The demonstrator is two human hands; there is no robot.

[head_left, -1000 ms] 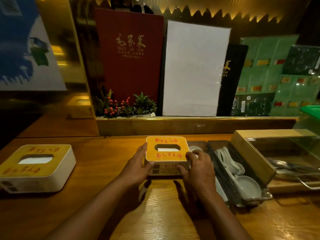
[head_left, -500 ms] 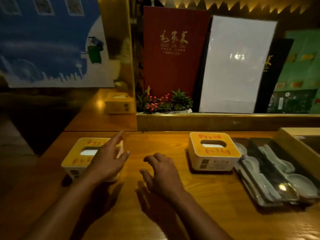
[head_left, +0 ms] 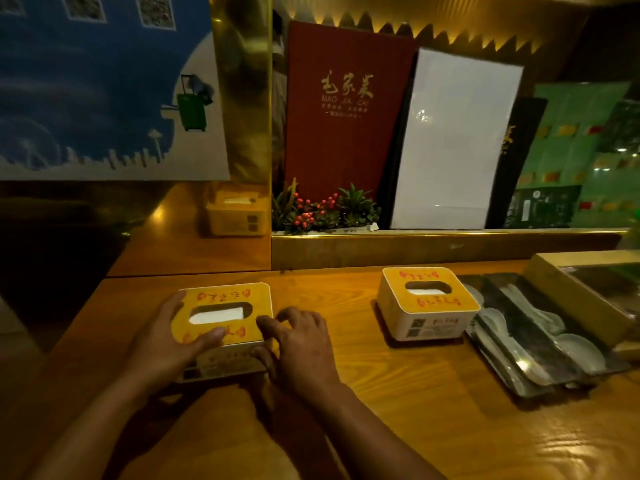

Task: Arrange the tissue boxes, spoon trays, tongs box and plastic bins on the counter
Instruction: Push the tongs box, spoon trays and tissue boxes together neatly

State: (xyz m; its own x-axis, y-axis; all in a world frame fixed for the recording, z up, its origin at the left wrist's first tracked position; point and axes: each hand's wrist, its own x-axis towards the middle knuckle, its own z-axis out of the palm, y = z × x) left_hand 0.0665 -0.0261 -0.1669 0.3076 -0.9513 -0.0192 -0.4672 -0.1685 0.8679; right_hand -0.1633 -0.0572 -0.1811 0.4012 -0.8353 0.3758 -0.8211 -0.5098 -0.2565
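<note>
Two white tissue boxes with orange tops stand on the wooden counter (head_left: 398,393). The left tissue box (head_left: 239,296) sits in front of me. My left hand (head_left: 169,344) grips its left side, thumb lying on the orange top. My right hand (head_left: 298,344) presses fingertips against its right side. The right tissue box (head_left: 427,303) stands alone further right, touching nothing but the counter. Beside it lie dark spoon trays (head_left: 540,344) holding several white spoons. A tan-framed clear tongs box (head_left: 588,292) sits at the far right.
A raised gold ledge (head_left: 433,247) runs along the back, carrying a plant with red berries (head_left: 322,213), a red menu (head_left: 346,109), a white board (head_left: 453,143). A mirrored gold panel at the left back reflects a tissue box (head_left: 237,213).
Both hands left the right tissue box, travelled left across the counter and closed around the left tissue box. The view swung left with them.
</note>
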